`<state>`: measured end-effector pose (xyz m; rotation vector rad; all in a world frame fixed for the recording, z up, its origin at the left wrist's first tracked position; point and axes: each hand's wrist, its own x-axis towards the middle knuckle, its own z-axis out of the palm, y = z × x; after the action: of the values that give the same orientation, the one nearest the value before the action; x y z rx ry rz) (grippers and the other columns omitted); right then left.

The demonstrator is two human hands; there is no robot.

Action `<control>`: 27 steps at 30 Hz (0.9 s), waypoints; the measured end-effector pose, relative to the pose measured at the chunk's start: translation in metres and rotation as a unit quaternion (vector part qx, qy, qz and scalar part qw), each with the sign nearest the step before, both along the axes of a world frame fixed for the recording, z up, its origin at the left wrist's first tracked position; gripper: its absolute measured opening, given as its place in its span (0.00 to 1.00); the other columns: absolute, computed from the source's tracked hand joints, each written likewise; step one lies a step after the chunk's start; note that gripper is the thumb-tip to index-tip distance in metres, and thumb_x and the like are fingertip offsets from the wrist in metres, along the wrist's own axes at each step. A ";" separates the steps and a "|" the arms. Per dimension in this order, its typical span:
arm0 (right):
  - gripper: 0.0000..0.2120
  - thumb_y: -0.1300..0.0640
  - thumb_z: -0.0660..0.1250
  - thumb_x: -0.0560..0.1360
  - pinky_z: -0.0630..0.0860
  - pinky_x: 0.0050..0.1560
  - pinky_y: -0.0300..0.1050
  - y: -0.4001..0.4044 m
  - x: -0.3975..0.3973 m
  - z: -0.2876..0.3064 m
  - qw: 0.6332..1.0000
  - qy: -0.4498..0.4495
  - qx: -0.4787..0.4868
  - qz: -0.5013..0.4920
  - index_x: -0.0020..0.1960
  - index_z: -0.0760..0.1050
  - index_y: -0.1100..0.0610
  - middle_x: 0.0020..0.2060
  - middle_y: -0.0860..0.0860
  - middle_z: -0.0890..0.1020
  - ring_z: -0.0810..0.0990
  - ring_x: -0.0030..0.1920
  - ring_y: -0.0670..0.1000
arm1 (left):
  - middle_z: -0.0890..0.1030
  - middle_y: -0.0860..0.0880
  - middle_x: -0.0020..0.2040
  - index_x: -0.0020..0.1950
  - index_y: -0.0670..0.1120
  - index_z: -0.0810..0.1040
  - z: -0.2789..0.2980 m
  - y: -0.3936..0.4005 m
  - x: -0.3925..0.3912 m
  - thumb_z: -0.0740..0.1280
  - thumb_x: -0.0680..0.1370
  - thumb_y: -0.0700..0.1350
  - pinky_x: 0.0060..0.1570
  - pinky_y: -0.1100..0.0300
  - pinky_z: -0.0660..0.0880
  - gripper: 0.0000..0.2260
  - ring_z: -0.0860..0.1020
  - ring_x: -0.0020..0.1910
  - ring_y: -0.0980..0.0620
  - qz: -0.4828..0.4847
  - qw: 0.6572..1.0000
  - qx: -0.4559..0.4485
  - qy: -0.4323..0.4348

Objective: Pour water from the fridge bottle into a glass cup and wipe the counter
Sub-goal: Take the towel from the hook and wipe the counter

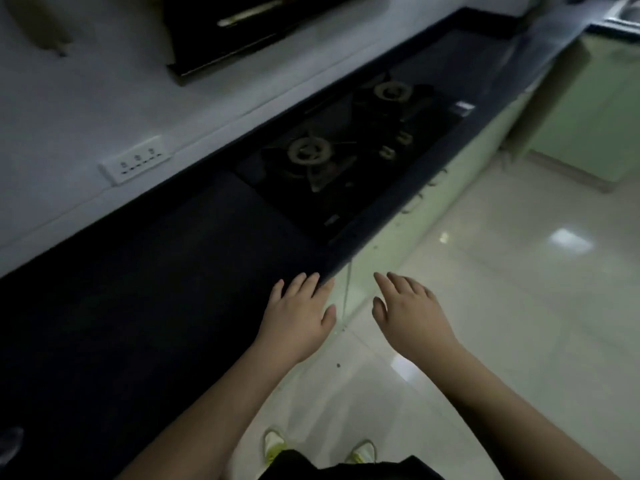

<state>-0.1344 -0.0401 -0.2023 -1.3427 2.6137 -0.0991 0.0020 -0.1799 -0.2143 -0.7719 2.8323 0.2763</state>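
Observation:
A long dark counter (145, 306) runs from the lower left to the upper right. My left hand (298, 313) hovers palm down over its front edge, fingers straight and holding nothing. My right hand (408, 313) is stretched out beside it over the floor, fingers relaxed and empty. No bottle, glass cup or cloth shows in this view.
A black two-burner gas hob (349, 147) is set into the counter ahead. A range hood (235, 26) hangs above, with a wall socket (136, 164) on the white wall. Pale green cabinets (609, 109) and a glossy tiled floor (502, 289) lie to the right.

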 end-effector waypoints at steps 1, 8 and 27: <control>0.24 0.48 0.52 0.82 0.59 0.71 0.48 0.014 -0.007 0.002 1.000 -0.001 -0.003 -0.020 0.77 0.59 0.52 0.73 0.51 0.68 0.64 0.73 0.53 | 0.55 0.51 0.80 0.80 0.54 0.51 0.002 0.009 -0.015 0.47 0.83 0.57 0.76 0.46 0.49 0.25 0.51 0.79 0.51 -0.016 1.000 0.004 0.002; 0.27 0.51 0.49 0.75 0.71 0.65 0.56 0.105 -0.035 0.002 0.985 -0.002 -0.019 -0.169 0.70 0.72 0.56 0.65 0.57 0.77 0.75 0.65 0.59 | 0.59 0.51 0.79 0.80 0.54 0.54 0.010 0.066 -0.102 0.41 0.77 0.54 0.75 0.46 0.50 0.30 0.55 0.78 0.51 -0.169 0.986 -0.012 0.002; 0.27 0.43 0.42 0.82 0.47 0.76 0.49 0.143 -0.137 0.005 0.936 -0.025 0.036 -0.349 0.79 0.49 0.49 0.79 0.49 0.52 0.49 0.78 0.51 | 0.56 0.51 0.80 0.80 0.55 0.52 0.003 0.082 -0.271 0.48 0.82 0.55 0.74 0.47 0.52 0.25 0.53 0.78 0.51 -0.351 0.936 -0.011 0.022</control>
<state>-0.2713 0.1028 -0.1974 -0.3285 2.8776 -0.1338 -0.2695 -0.0982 -0.2113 0.2753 2.9275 0.1441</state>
